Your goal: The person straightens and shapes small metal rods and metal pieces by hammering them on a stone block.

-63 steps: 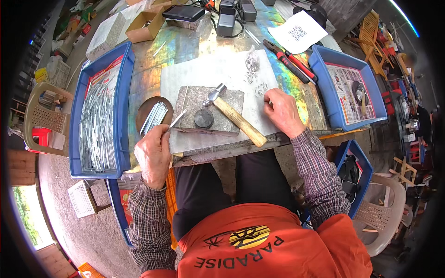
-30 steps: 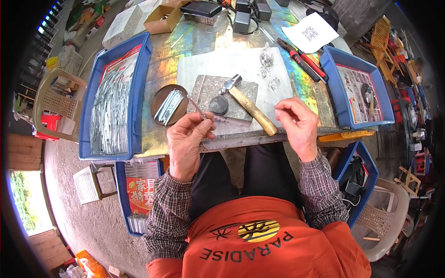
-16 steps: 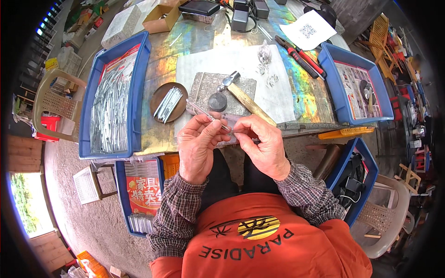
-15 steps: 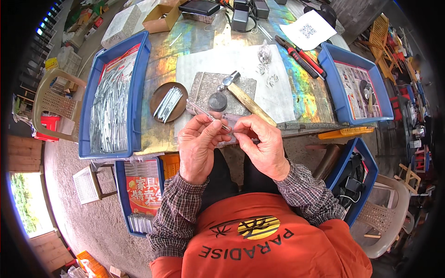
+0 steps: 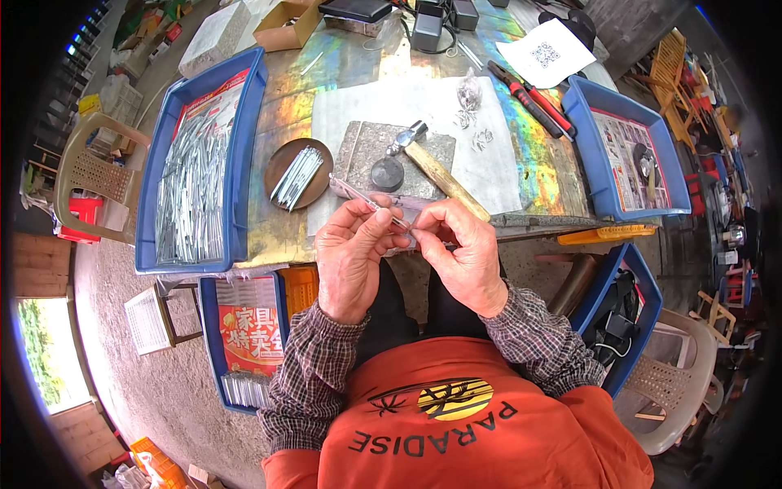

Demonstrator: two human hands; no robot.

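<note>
My left hand [image 5: 349,265] is closed round a thin silver metal rod [image 5: 353,192], which slants up and leftward past the table's near edge. My right hand [image 5: 466,259] pinches at the rod's lower end; whatever lies between those fingertips is too small to make out. Just beyond the hands, a grey stone slab [image 5: 358,151] rests on white paper [image 5: 497,175]. On the slab sit a dark round block [image 5: 387,174] and the head end of a wooden-handled hammer [image 5: 444,179]. A brown round plate [image 5: 274,165] to the left holds a bundle of similar silver rods [image 5: 297,177].
A blue tray [image 5: 254,122] at left is heaped with silver rods. Red-handled pliers [image 5: 533,106] and another blue tray [image 5: 577,130] lie at right. Small metal bits [image 5: 482,140] sit on the paper. A cardboard box [image 5: 287,26] stands at the back. Blue bins [image 5: 213,342] flank my lap.
The view has shifted very slightly. Both hands keep nearly the same pose on the rod, and the things on the table have not moved.
</note>
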